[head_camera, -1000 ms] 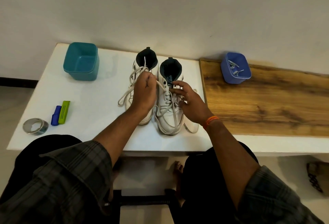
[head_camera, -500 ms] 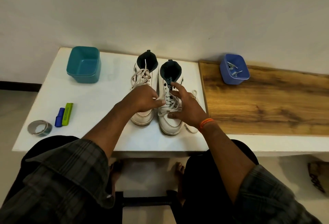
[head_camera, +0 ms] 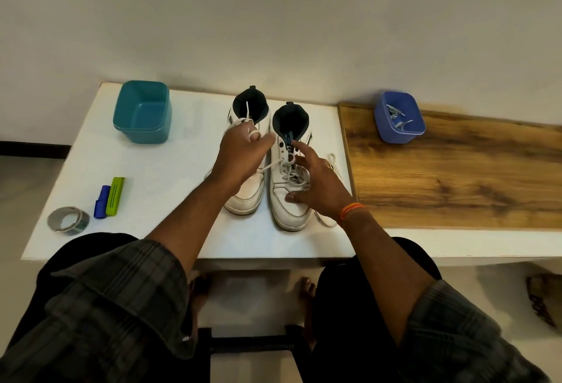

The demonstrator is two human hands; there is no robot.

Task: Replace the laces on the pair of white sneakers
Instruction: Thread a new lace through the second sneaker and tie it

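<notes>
The step in hand looks like unlacing: the right sneaker (head_camera: pixel 290 175) has its lace (head_camera: pixel 289 166) still threaded through the lower eyelets, and one strand runs taut from it up to the left hand (head_camera: pixel 243 154). Both shoes stand side by side, toes toward the person, in the middle of the white worktop (head_camera: pixel 182 151), close to its right edge where the wooden section (head_camera: pixel 456 175) begins. The left sneaker (head_camera: pixel 248 188) sits just beside its partner, largely under the left hand, with loose lace showing at its collar.

The left hand's fingers are curled tight, pinching the lace, with a loop visible over one finger. The right hand (head_camera: pixel 319 185) is spread, fingers straight and apart, thumb pressing the toe area of the right sneaker and fingertips reaching over the lacing (steadying the shoe, it seems, not gripping).

The next move probably calls for drawing that strand free of another eyelet while the right hand keeps the shoe from sliding. New laces appear to wait in the blue tub (head_camera: pixel 398 118) at the wooden section's back edge.
</notes>
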